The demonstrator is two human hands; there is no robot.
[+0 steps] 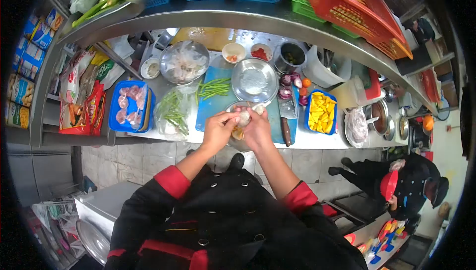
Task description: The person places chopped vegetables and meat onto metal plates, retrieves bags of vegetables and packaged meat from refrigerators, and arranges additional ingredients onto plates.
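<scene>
Between my two hands is a whitish, roundish piece of food [243,117], perhaps garlic, above a bowl [239,143] at the counter's front edge. My left hand [218,129] pinches it from the left. My right hand [258,129] has its fingers wrapped round its right side. Just beyond stands a metal bowl [254,81] with something pale in it. Green beans [214,87] lie on the blue cutting board [208,111] to the left. A knife [286,121] rests on the board's right side, near red onions [285,91].
A blue tray of raw meat [114,121] and a plastic bag of greens [172,111] sit left. A blue basket of yellow pieces [321,113] stands right. The steel shelf edge [218,16] crosses above the counter. A co-worker [414,186] holds a red bowl at right.
</scene>
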